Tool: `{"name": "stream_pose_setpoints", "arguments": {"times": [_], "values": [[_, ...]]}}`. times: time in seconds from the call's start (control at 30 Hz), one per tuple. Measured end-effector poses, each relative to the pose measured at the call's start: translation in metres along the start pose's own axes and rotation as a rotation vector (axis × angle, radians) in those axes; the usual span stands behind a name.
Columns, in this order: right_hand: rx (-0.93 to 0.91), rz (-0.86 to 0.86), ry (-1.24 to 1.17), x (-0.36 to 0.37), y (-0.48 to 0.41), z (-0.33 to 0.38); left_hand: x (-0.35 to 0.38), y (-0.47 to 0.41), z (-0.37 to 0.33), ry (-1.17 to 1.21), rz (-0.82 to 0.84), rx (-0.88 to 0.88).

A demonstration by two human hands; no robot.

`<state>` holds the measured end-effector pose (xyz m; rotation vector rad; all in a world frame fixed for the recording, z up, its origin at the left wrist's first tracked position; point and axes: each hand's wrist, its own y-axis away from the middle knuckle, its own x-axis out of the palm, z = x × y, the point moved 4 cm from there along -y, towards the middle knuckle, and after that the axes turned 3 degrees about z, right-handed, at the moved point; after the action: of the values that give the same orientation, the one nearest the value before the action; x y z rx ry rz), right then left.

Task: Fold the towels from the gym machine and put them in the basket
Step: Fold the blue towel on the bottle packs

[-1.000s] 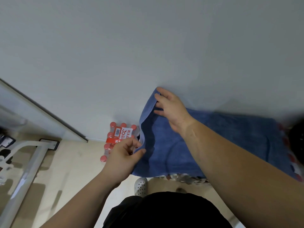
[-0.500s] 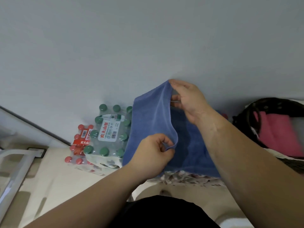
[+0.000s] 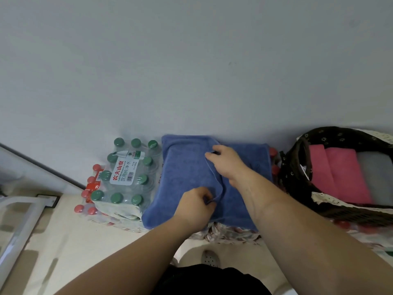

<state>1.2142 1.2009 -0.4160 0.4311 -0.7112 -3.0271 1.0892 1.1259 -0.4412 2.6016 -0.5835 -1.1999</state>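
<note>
A blue towel [image 3: 180, 177] lies folded on a low surface against the wall. Its left half is doubled over towards the right, and the free edge runs down the middle. My left hand [image 3: 196, 206] pinches the near end of that edge. My right hand [image 3: 228, 162] pinches the far end of the same edge. To the right stands a dark flowered basket [image 3: 297, 167] with a lace-trimmed rim. Folded pink towels [image 3: 338, 175] and a grey one [image 3: 376, 173] lie inside it.
A shrink-wrapped pack of green-capped water bottles [image 3: 125, 177] sits left of the towel, on top of a pack of red-capped bottles [image 3: 91, 188]. White tubing of a gym machine [image 3: 17, 226] crosses the left edge. More red caps [image 3: 274, 160] show between towel and basket.
Both hands have carried the towel's left edge over to the right and down, so the raised flap now lies flat on the rest. The view has swung right, and the basket now shows in full.
</note>
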Motion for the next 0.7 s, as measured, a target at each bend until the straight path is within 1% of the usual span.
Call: {"name": "stream_pose_setpoints", "arguments": {"times": [0.07,0.13,0.23,0.33,0.43,0.5,0.57,0.6,0.67,0.7], "values": [[-0.039,-0.043,-0.037,-0.002,-0.001,0.005,-0.008,0.004,-0.005,0.044,-0.034,0.0],[-0.05,-0.089,-0.144,-0.008,-0.004,0.007,-0.016,0.011,-0.013,0.145,-0.05,0.004],[-0.11,-0.092,-0.283,-0.021,-0.001,0.017,-0.025,0.024,-0.032,0.271,-0.018,0.022],[-0.182,-0.166,-0.28,-0.043,0.001,0.022,-0.021,0.029,-0.058,0.314,0.034,0.054],[-0.167,-0.266,-0.216,-0.065,-0.002,0.013,-0.004,0.023,-0.076,0.286,0.09,0.072],[-0.137,-0.31,-0.12,-0.076,-0.001,0.004,0.009,0.019,-0.084,0.258,0.185,0.082],[-0.082,-0.327,0.105,-0.079,-0.002,-0.007,0.02,0.018,-0.087,0.212,0.325,0.071],[-0.027,-0.298,0.254,-0.078,-0.003,-0.013,0.023,0.018,-0.085,0.173,0.342,0.08],[0.087,-0.212,0.532,-0.068,0.001,-0.021,0.02,0.018,-0.072,0.123,0.267,0.093],[0.095,-0.196,0.627,-0.063,0.002,-0.024,0.015,0.018,-0.062,0.123,0.206,0.099]]}}
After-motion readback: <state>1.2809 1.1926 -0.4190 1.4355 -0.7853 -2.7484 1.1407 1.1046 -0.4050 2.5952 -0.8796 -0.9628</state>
